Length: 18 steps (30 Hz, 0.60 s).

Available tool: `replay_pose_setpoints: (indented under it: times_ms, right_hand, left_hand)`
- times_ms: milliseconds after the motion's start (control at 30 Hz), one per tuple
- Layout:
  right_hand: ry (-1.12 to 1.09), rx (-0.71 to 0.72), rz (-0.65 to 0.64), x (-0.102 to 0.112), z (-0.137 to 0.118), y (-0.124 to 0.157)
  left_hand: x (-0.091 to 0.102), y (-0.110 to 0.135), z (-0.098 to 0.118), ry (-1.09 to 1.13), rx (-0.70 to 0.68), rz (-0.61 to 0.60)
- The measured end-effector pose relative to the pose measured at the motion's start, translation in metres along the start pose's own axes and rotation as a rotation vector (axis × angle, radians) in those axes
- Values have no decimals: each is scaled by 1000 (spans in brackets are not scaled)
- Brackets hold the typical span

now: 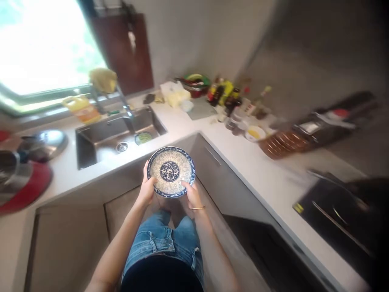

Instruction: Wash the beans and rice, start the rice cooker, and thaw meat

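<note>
I hold a round blue-and-white patterned plate [170, 171] in front of me, level, above my lap and the cabinet fronts. My left hand [147, 190] grips its left rim with the thumb on top. On the opposite rim my right hand [192, 197], with a thin bracelet at the wrist, is closed the same way. The plate's face looks bare of food. A steel sink [91, 142] lies just beyond it in the white counter.
An L-shaped white counter [252, 170] runs left and right. Tap [126, 106] and yellow bottle [81, 107] by the sink, pots [21, 166] at left, bottles and jars [226, 97] in the corner, wicker tray [282, 144], small bowl [255, 133], dark hob [337, 215] at right.
</note>
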State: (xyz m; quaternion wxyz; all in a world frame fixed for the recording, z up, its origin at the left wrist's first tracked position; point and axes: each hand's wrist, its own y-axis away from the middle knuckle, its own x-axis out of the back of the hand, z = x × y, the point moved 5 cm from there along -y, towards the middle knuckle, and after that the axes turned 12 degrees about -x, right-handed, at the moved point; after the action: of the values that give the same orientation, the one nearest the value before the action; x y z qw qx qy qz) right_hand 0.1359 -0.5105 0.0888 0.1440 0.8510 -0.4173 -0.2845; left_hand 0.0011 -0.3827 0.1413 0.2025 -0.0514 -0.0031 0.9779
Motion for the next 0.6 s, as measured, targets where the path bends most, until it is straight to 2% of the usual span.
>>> replay_pose_setpoints:
  times_ms: [133,233,300,367,433,600]
  right_hand:
    - [310,63,-173,-101,-9,-82]
    - [571,158,-187,-163,-24,-152]
    - [753,278,-181,-206,-41,-201]
    - [901,393,-193,-250,-59,-251]
    - [974,448,-231,-296,-78,-301]
    - [1107,455,-334,-408,-110,-407]
  left_hand:
    - [88,-53,-23,120,121,357]
    - [144,-87,-37,32,103,556]
    - [173,-112,-43,-6,120,661]
    - [194,-138,-48,8,154,758]
    - [206,-167,-52,52,177,836]
    - [209,-233,-68,248,196,978]
